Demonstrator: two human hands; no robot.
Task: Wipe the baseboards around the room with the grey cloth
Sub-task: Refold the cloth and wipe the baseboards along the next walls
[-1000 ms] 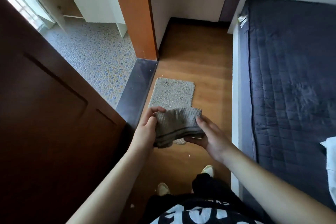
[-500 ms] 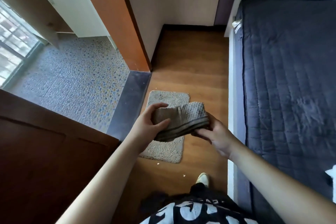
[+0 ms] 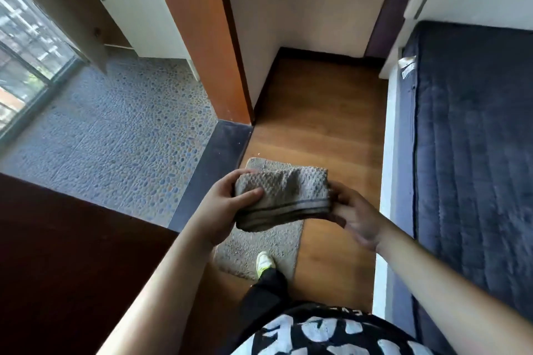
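A folded grey cloth [image 3: 284, 196] with dark stripes along one edge is held at waist height between both hands. My left hand [image 3: 222, 210] grips its left end, thumb on top and fingers curled over the far edge. My right hand [image 3: 353, 215] holds the right end from beneath, its fingers mostly hidden under the cloth. A dark baseboard [image 3: 323, 52] runs along the foot of the far wall and turns down the left wall [image 3: 264, 86] toward the door frame.
A grey floor mat [image 3: 259, 251] lies on the wooden floor below the cloth, my shoe [image 3: 264, 262] on it. A bed with a dark blue quilted mattress [image 3: 473, 153] fills the right. A dark wooden door [image 3: 57, 253] stands at left beside a pebble-tiled room [image 3: 115, 130].
I have stepped forward onto the mat and the view has tilted up. The cloth has been folded tighter, with my left thumb now on top.
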